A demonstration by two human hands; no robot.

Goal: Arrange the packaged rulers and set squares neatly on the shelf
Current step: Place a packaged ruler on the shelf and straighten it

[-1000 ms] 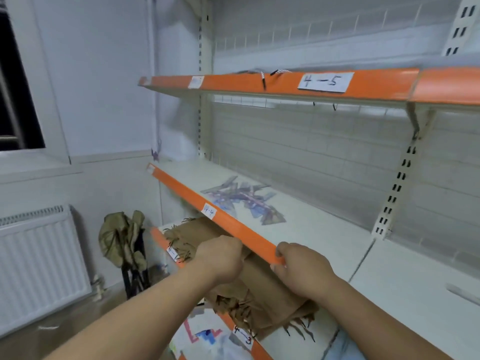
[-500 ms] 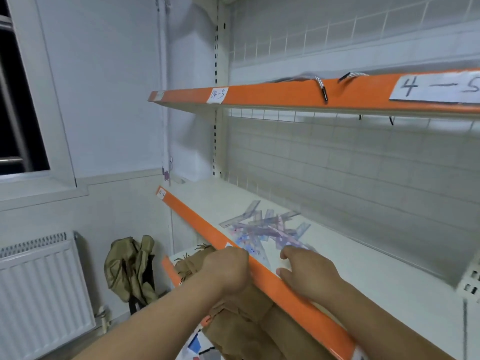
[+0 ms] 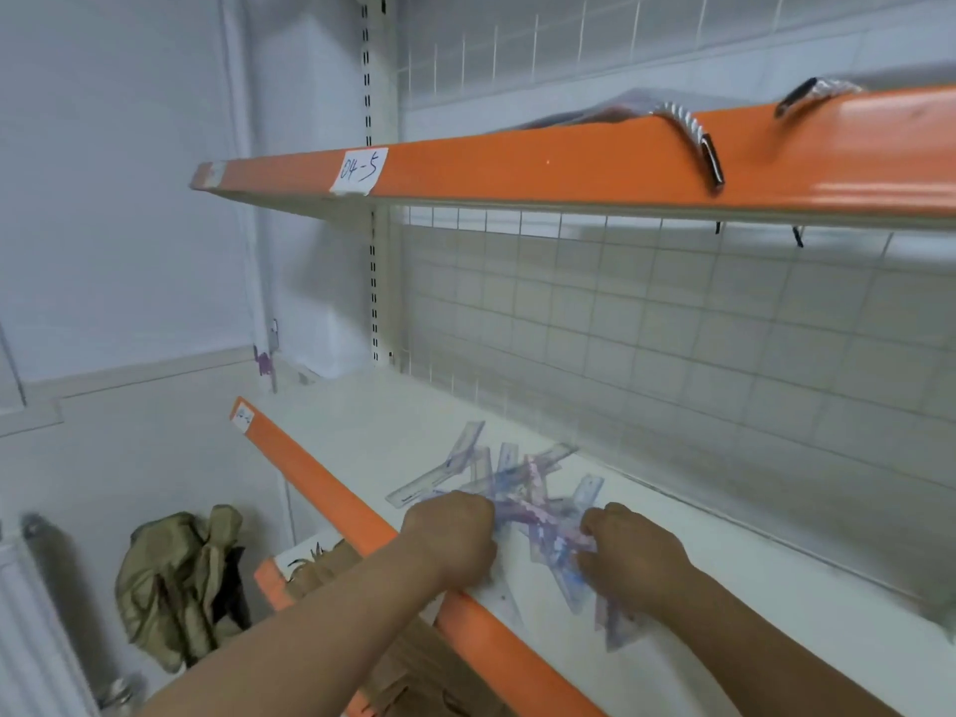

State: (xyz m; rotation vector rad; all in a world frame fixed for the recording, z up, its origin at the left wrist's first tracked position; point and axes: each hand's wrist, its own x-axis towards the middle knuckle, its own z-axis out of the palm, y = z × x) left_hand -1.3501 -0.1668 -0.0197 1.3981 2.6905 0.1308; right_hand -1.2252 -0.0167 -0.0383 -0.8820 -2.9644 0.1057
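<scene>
A messy pile of clear, blue-and-pink packaged rulers and set squares (image 3: 522,494) lies criss-crossed on the white middle shelf (image 3: 362,432), near its orange front edge. My left hand (image 3: 452,535) rests on the pile's left side, fingers curled over the packages. My right hand (image 3: 628,553) presses on the pile's right side, with packages sticking out beneath it. The frame does not show whether either hand grips a package.
An orange-edged upper shelf (image 3: 517,168) labelled 04-5 hangs overhead, with cords (image 3: 693,132) draped over its lip. A wire grid (image 3: 672,328) backs the shelf. Brown fringed cloth (image 3: 331,566) lies on the lower shelf; an olive bag (image 3: 176,577) and radiator (image 3: 31,628) stand at left.
Both hands have left the orange shelf edge and reached forward onto the pile of packages. The view has closed in on the shelf and tilted upward.
</scene>
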